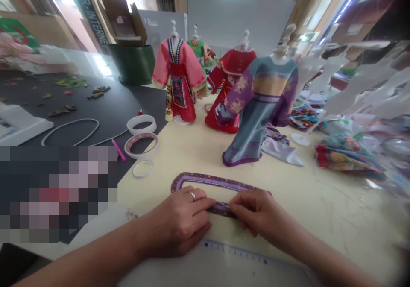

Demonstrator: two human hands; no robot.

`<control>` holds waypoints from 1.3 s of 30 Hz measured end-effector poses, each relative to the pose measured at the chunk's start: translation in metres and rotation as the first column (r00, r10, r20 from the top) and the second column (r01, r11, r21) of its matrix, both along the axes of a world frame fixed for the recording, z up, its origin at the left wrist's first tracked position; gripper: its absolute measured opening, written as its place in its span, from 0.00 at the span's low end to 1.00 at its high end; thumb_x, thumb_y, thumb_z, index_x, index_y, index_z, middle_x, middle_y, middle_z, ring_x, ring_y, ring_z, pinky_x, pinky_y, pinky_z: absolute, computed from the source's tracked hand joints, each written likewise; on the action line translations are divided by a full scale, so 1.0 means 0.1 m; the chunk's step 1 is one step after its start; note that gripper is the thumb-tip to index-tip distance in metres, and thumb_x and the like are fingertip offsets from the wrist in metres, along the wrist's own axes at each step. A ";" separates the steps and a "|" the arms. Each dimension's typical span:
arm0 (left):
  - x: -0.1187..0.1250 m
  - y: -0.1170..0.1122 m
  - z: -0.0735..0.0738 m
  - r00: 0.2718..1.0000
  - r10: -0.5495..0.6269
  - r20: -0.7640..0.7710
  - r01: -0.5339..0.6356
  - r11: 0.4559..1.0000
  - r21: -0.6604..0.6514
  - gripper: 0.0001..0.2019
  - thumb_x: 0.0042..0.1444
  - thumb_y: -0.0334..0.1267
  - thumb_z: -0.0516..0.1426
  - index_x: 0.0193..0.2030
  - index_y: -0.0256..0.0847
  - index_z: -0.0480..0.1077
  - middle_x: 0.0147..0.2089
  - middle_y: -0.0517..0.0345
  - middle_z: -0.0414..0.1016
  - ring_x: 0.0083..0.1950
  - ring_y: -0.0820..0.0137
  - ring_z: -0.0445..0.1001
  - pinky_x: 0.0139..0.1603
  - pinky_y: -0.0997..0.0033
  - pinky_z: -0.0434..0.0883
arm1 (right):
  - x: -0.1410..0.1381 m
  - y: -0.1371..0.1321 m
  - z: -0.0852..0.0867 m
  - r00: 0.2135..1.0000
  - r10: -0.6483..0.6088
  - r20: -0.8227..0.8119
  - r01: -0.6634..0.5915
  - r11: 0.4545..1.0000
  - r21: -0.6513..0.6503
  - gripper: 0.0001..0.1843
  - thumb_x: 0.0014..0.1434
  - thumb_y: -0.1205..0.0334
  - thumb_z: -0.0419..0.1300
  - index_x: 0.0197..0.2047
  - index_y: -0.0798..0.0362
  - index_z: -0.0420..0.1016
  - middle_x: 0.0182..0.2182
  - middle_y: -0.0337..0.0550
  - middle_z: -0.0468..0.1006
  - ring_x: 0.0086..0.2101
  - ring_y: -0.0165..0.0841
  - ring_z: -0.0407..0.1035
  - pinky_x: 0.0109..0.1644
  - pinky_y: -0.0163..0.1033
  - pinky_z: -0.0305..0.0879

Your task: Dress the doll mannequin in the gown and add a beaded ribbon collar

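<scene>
A long purple patterned fabric band (211,181) lies folded into a flat loop on the cream table (198,150). My left hand (181,221), with a ring on one finger, pinches the band's near strip with its fingertips. My right hand (256,212) pinches the same strip just to the right, so the fingertips of both hands almost meet. A clear ruler (243,255) lies on the table right in front of my hands.
Small mannequins wear miniature costumes: a blue-purple dress (259,107), a red one (230,86), a pink one (179,77). Tape rolls (141,144) and a white ring (142,168) sit left. Folded fabrics (342,154) pile up right. A black mat (80,103) covers the left.
</scene>
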State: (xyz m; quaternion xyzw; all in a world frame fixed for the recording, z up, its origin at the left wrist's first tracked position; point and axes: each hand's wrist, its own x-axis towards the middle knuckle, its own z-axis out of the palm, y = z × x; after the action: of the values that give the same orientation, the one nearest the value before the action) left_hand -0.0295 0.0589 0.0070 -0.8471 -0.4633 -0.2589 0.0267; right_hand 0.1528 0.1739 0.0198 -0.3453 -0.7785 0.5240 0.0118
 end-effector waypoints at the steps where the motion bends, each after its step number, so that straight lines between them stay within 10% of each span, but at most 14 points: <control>1: 0.00 0.00 0.00 1.000 0.000 0.000 0.000 1.000 0.000 0.03 0.52 0.27 0.54 0.29 0.33 0.68 0.43 0.47 0.75 0.43 0.61 0.70 0.42 0.58 0.69 | 0.00 0.00 0.00 1.000 0.000 -0.001 0.000 1.000 0.002 0.11 0.56 0.61 0.53 0.25 0.55 0.70 0.16 0.34 0.66 0.15 0.22 0.57 0.18 0.28 0.53; 39: 0.00 -0.01 0.01 1.000 0.004 -0.011 -0.005 1.000 -0.005 0.05 0.52 0.28 0.53 0.34 0.35 0.69 0.49 0.47 0.73 0.51 0.57 0.68 0.50 0.54 0.66 | 0.00 0.01 -0.03 1.000 0.021 -0.003 -0.021 0.998 0.057 0.12 0.57 0.62 0.53 0.25 0.55 0.71 0.16 0.35 0.68 0.15 0.22 0.59 0.19 0.28 0.54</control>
State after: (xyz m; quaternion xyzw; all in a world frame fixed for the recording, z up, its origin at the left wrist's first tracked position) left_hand -0.0295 0.0582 0.0080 -0.8475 -0.4658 -0.2531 0.0274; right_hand 0.1533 0.1751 0.0167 -0.3360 -0.7965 0.5024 0.0174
